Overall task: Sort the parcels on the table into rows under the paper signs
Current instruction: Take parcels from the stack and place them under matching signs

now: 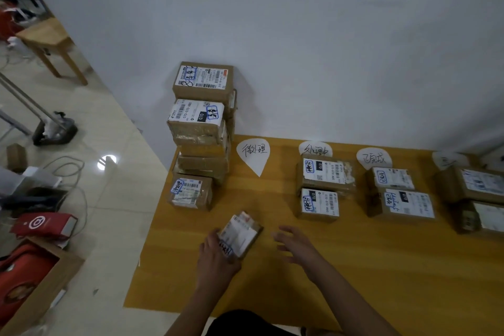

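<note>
Small brown parcel [241, 234], white label, print blurred, held tilted over the table [354, 267]. It sits at 1 o'clock of the left hand [215, 254], which grips its near edge. At 3 o'clock, apart: right hand [296, 245], fingers spread, holding nothing. Farther, 11 o'clock: parcel stack [201, 131]; 12 o'clock: paper sign [253, 153].

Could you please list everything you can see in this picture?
Table: one, yellow wood, centre and right.
Paper signs: four, white, along the table's rear edge.
Piled parcels: several, brown, table's rear left corner.
Lone parcel: one, brown, before the pile.
Sorted parcels: six, brown, two under each of the three right signs.
Held parcel: one, brown, white label, above the table's front.
Stool: one, wooden, floor far left.
Left hand: grips the held parcel.
Right hand: open, beside that parcel.
</note>
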